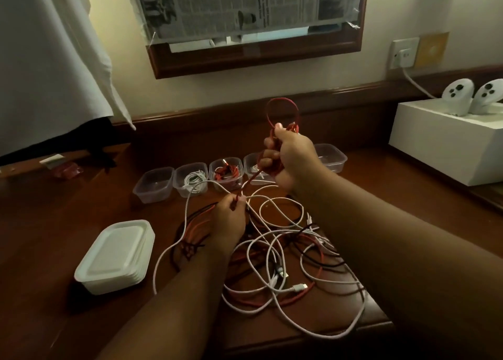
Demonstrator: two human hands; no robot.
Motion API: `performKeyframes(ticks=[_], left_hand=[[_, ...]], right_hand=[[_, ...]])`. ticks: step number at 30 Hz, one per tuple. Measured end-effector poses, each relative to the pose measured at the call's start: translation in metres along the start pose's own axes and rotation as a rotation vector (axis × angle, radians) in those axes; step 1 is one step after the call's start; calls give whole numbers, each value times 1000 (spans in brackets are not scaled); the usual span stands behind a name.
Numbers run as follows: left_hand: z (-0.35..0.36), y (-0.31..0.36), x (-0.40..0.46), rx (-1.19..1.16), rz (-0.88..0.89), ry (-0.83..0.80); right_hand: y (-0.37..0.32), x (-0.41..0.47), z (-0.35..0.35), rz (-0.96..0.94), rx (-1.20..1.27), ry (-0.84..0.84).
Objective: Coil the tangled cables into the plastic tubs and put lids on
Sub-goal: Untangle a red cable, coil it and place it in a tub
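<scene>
My right hand (291,155) is raised above the table and grips a coil of red cable (283,109) whose loop stands up over my fingers. The cable's free length runs down to my left hand (231,218), which pinches it just above the tangle. A heap of white, red and black cables (285,264) lies on the wooden table (54,223). Behind it stands a row of clear plastic tubs: an empty one (153,184), one with a white cable (193,181), one with a red cable (227,173), one partly hidden by my right hand, and one at the right end (332,157).
A stack of white lids (115,256) sits at the left of the tangle. A white box (449,144) with two white controllers (473,95) stands at the right. White cloth (49,60) hangs at the left. A framed board (250,22) covered in newspaper hangs on the wall.
</scene>
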State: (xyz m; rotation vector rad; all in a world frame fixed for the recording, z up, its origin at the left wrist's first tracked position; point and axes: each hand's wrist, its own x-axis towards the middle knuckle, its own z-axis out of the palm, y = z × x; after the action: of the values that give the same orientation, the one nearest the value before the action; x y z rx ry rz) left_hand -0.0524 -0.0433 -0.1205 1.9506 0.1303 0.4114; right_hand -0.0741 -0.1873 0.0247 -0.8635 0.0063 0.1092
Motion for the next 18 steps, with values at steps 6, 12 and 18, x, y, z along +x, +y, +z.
performKeyframes(ticks=[6, 12, 18], left_hand=[[1, 10, 35, -64, 70, 131], [-3, 47, 53, -58, 226, 142], [-14, 46, 54, -50, 138, 71]], right_hand=[[-7, 19, -16, -284, -1559, -213], [7, 37, -31, 2, -1951, -356], [-14, 31, -23, -212, -1082, -236]])
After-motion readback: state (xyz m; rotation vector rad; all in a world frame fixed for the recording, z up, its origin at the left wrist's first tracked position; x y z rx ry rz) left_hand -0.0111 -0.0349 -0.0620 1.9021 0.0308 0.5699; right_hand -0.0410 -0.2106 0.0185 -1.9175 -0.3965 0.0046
